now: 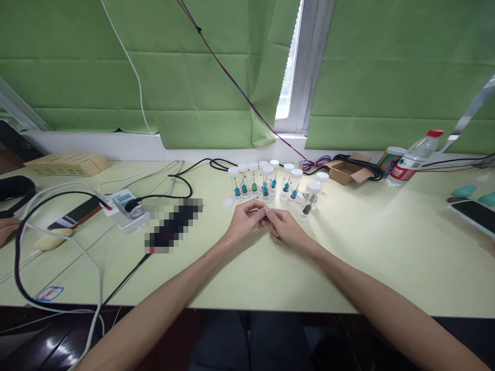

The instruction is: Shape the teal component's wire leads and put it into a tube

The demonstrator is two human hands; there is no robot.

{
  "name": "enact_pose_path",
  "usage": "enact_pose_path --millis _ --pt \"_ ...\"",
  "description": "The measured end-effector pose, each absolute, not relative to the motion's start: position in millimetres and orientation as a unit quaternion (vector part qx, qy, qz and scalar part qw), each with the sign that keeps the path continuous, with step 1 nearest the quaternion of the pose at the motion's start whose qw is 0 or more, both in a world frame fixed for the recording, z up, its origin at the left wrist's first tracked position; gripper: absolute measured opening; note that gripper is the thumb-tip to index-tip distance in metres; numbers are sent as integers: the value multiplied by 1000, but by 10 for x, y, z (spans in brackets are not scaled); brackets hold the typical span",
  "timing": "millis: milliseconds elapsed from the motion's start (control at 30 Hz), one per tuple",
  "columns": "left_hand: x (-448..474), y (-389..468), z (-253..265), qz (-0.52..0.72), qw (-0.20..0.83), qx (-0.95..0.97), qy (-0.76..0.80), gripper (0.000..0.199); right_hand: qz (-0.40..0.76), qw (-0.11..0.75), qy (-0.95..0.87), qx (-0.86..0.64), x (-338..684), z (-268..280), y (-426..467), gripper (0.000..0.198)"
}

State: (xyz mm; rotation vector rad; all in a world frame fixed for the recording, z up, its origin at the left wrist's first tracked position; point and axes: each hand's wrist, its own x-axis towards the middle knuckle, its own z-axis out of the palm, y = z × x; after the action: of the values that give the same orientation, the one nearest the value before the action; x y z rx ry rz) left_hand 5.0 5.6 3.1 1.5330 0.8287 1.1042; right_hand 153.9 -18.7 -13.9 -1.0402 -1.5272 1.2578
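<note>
We have both hands together over the pale green table (pixel 386 257). Our left hand (pixel 244 220) and right hand (pixel 286 229) meet fingertip to fingertip, and between them we pinch a small dark-blue piece (pixel 265 217) — too tiny to tell just what it is. Both sets of fingers are pressed in on it, not spread.

Just beyond the pinch stands a cluster of clear vials (pixel 266 183) with white caps, each holding a small blue, green or dark bit on a thin stem. A loose white cap (pixel 228 202) lies on the table just left of the grip, beside the vials. Further left of it we see a white power strip (pixel 122 206) with cables — well apart from the hands. Far right of the grip, a water bottle (pixel 412 159) leans beside a small open cardboard box (pixel 347 171).
</note>
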Motion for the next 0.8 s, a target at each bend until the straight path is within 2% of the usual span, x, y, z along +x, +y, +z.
enact_pose_path --millis 333,600,800 --pt "72 35 33 466 527 632 324 24 512 439 -602 -428 1534 -162 -168 57" --pt "55 61 7 486 500 626 349 20 509 445 -586 -447 1536 -123 -198 48" --pt "63 48 21 478 511 627 342 20 523 444 -591 -424 1536 -129 -178 49"
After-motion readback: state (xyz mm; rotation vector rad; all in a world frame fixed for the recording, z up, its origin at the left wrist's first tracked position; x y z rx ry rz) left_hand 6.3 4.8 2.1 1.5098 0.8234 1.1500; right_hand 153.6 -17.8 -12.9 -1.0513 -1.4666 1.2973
